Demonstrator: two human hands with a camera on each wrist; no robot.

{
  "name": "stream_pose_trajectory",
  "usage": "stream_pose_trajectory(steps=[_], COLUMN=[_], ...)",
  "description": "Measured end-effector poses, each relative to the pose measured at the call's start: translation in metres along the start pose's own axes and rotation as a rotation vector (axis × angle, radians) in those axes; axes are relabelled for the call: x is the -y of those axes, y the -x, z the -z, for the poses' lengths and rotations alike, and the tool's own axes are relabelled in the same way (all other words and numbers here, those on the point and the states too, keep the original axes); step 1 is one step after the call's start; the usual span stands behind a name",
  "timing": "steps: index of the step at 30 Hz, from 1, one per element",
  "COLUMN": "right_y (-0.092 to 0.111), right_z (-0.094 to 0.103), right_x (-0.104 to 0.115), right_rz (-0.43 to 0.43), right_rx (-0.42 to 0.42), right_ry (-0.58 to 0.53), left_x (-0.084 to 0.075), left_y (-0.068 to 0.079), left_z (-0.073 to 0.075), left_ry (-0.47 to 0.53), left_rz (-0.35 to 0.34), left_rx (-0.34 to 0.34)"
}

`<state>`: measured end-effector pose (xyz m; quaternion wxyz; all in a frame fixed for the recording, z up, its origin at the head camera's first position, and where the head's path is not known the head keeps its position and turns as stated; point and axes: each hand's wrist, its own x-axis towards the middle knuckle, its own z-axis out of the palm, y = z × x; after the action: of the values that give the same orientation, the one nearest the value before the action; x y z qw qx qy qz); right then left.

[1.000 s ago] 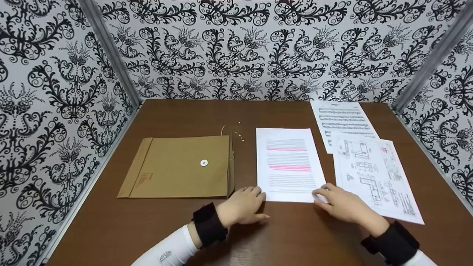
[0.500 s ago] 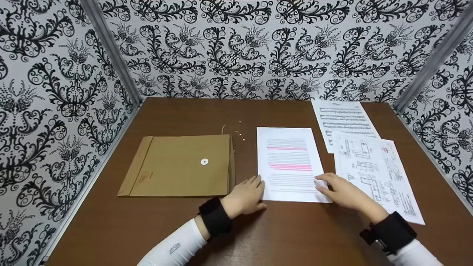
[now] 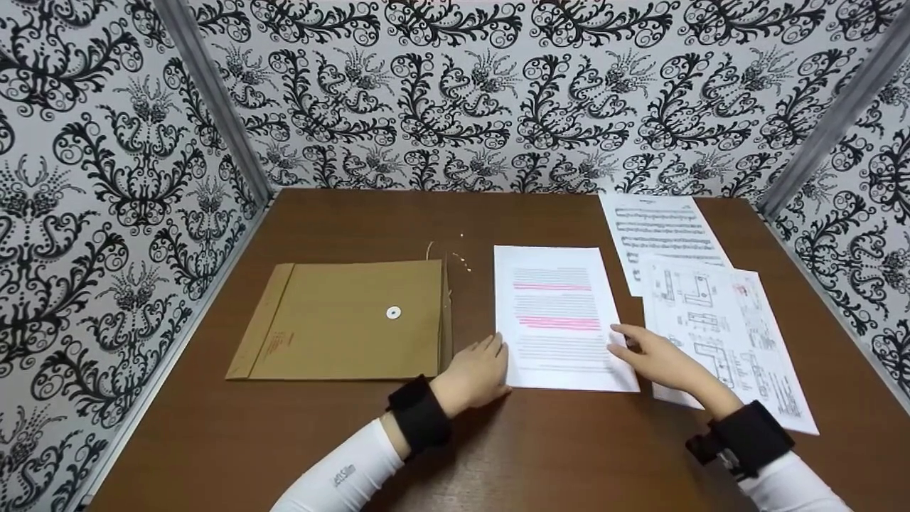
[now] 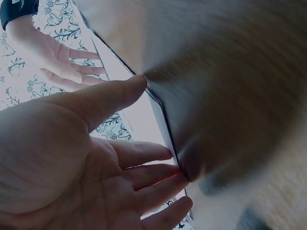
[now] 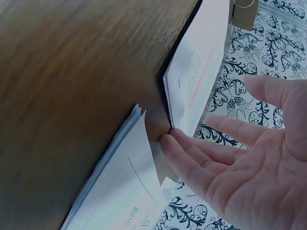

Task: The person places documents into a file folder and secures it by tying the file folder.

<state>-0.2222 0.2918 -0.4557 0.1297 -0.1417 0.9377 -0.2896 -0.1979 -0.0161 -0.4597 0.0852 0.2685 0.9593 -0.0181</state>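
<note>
A stack of printed text sheets (image 3: 558, 341) with pink highlighted lines lies flat in the middle of the table. At its lower left edge my left hand (image 3: 475, 370) rests with fingers extended; the left wrist view shows the thumb and fingertips right along the stack's edge. My right hand (image 3: 657, 359) is at the opposite edge, fingers loosely bent, with some fingertips at the paper's side in the right wrist view. Under and beside that hand lie sheets with technical drawings (image 3: 753, 334), which partly cover a sheet of music (image 3: 661, 227).
A brown string-tie envelope (image 3: 341, 327) with a white button (image 3: 393, 312) lies to the left, its open side towards the text sheets. A thin string (image 3: 429, 249) sticks out at its upper right corner. Patterned walls (image 3: 483, 99) enclose the table's back and sides.
My right hand has moved from the stack's lower right corner farther up its right edge, and the corner now shows. The left hand has slid slightly up the left edge.
</note>
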Motion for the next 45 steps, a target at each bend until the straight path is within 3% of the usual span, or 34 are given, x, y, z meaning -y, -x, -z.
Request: stream_pose_trajectory(steps=[7, 12, 25, 29, 38, 45], right_y=[-0.002, -0.006, -0.011, -0.013, -0.015, -0.016], right_z=[0.002, 0.004, 0.009, 0.007, -0.005, -0.009], right_x=[0.002, 0.002, -0.015, -0.019, -0.02, -0.019], right_rz=[-0.037, -0.067, -0.169, -0.171, -0.038, -0.015], right_rx=[0.017, 0.033, 0.063, 0.088, 0.203, 0.189], right_ry=[-0.089, -0.197, -0.663, -0.716, -0.812, -0.785], left_x=[-0.001, -0.002, -0.002, -0.002, -0.001, -0.001], left_y=[-0.001, -0.001, 0.002, 0.002, 0.001, -0.001], left_z=[-0.003, -0.003, -0.001, -0.001, -0.002, -0.006], left_ry=[-0.083, -0.087, -0.072, -0.07, -0.053, -0.073], left_rz=[-0.008, -0.002, -0.008, -0.014, -0.01, -0.003], left_rx=[-0.059, -0.074, -0.114, -0.121, -0.116, -0.098])
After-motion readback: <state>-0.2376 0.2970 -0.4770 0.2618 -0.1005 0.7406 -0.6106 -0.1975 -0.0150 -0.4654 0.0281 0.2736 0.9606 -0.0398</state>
